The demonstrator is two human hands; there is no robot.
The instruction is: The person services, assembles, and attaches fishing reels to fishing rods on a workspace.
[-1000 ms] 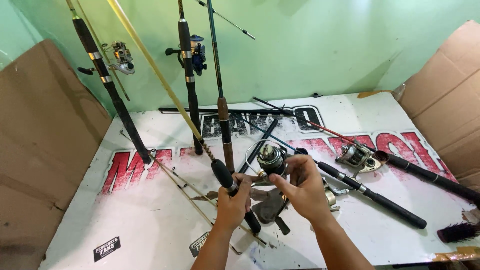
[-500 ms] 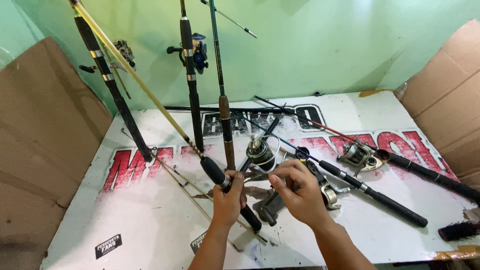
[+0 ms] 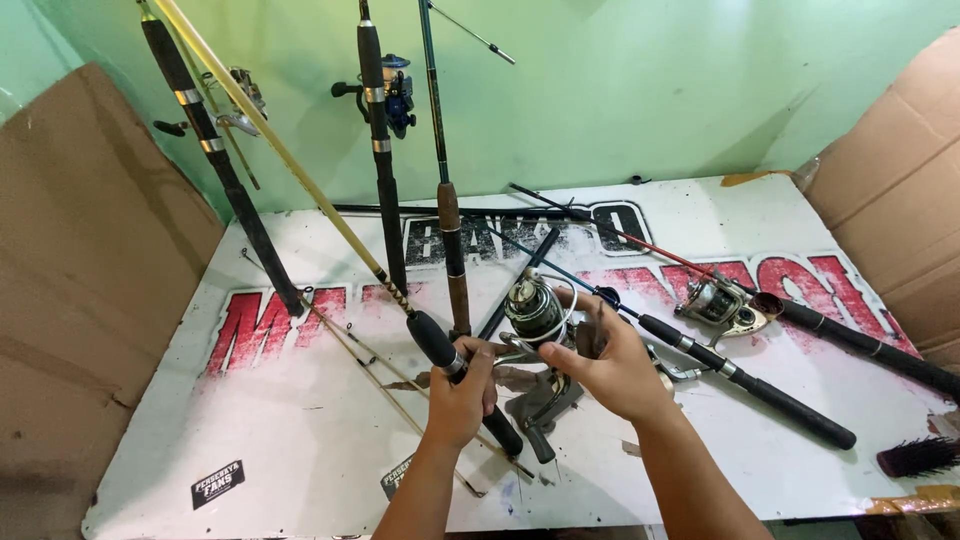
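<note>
My left hand (image 3: 459, 390) grips the black handle of a yellow fishing rod (image 3: 300, 185) that slants up to the upper left. My right hand (image 3: 612, 365) holds a grey spinning reel (image 3: 533, 310) fixed at that rod's handle, with fingers curled around its right side. The reel's foot and crank (image 3: 540, 405) hang below, between my two hands.
Several rods lean against the green wall (image 3: 650, 90); one carries a blue reel (image 3: 398, 95). On the white printed table (image 3: 250, 440) lie a black-handled rod (image 3: 760, 385), a second silver reel (image 3: 718, 305) and a brush (image 3: 918, 457) at the right edge. Cardboard sheets (image 3: 80, 300) flank both sides.
Both hands and the reel have stayed near the table's middle. The view has shifted slightly and the right hand's fingers have moved around the reel.
</note>
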